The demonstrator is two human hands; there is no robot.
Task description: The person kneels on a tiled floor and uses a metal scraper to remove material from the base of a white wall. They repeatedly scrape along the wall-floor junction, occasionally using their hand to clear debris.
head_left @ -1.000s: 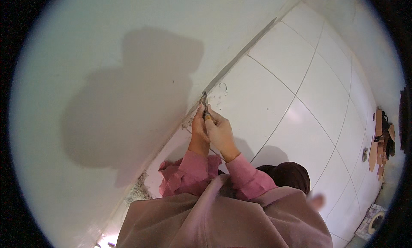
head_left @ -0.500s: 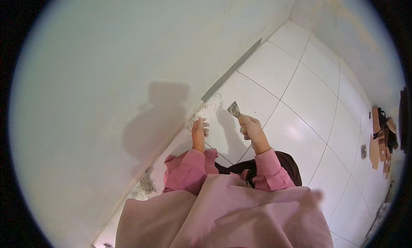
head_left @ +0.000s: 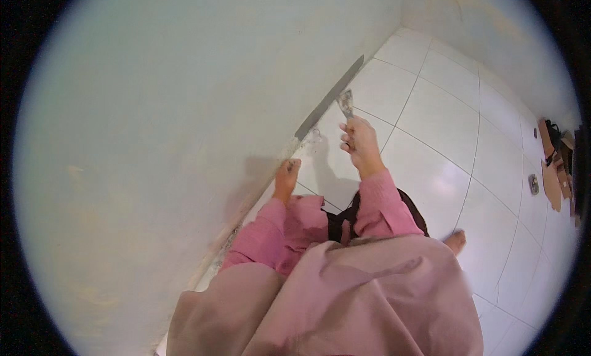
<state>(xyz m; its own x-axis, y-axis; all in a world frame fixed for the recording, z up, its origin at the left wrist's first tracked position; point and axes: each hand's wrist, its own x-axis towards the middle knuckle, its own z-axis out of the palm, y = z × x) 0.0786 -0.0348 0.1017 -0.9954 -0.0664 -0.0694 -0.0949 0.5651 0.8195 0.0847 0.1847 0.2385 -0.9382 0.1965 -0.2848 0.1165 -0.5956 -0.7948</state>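
Note:
My right hand (head_left: 362, 143) grips a putty knife (head_left: 346, 102), its blade smeared with pale material and pointing away from me. The blade tip is close to the dark grey strip (head_left: 329, 100) along the foot of the wall; I cannot tell whether it touches. My left hand (head_left: 287, 178) is beside the wall base, just short of the strip's near end. Its fingers are curled together, and whatever they may hold is too small to make out. A thin curved bit (head_left: 317, 132) lies on the floor near the strip's near end.
The pale wall (head_left: 154, 109) rises on my left, with rough, crumbled patches along its base. White tiles (head_left: 431, 159) cover the floor. My bare foot (head_left: 455, 241) shows at the right. Farther right are a small metallic object (head_left: 534, 183) and cardboard pieces (head_left: 551, 183) among dark items.
My right hand has reached forward with the putty knife, bringing its blade near the grey strip. My left hand has moved slightly forward and its fingers have drawn together. The view has shifted.

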